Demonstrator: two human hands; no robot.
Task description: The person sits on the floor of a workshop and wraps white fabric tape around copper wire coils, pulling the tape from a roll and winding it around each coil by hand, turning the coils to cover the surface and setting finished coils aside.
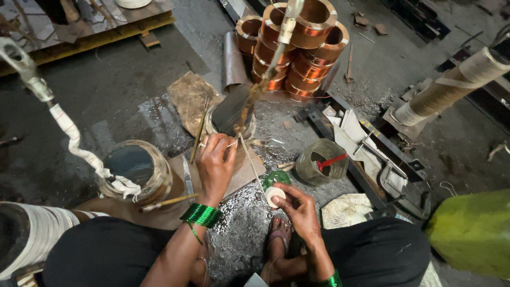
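My left hand [217, 165] is raised over the floor, fingers pinched on the lower end of a thin copper lead [245, 114] that runs up toward the top of the view. A narrow white tape strip [254, 165] stretches from that pinch down to a small roll of white tape [275, 195], which my right hand [297, 207] grips between thumb and fingers. A green roll [276, 178] lies just behind the tape roll. Green bangles circle both wrists.
A stack of copper wound coils [297, 48] stands behind. Glass jars sit on the floor: one at left [135, 167], one holding a red-handled tool [321, 162]. A tape-wrapped lead [69, 133] hangs at left. A wrapped cylinder [451, 87] lies right, a green object [473, 231] lower right.
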